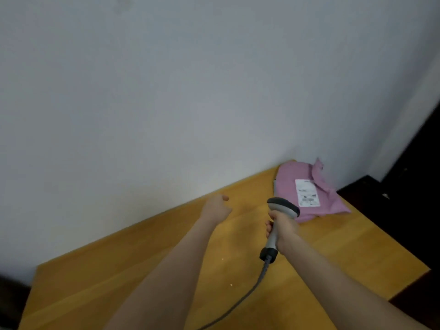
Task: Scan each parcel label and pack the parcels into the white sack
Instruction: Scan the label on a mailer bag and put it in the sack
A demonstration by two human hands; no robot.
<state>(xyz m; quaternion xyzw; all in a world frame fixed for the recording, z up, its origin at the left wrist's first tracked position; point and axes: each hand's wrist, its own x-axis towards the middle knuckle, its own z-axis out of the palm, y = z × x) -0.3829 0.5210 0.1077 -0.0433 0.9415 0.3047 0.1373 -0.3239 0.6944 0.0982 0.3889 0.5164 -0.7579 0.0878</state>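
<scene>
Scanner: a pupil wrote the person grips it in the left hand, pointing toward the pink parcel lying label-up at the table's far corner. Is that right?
No. The head view shows the scanner gripped in the right hand, not the left; the left hand holds nothing. The rest stands: pointing toward the pink parcel, label up, at the far corner of the table.

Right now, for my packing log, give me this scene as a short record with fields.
parcel: pink parcel, lying at the far right end of the wooden table
label: white label, facing up
scanner: corded, head turned toward the parcel
right hand: grips the scanner's handle
left hand: fingers curled, holds nothing
white sack: not in view
</scene>
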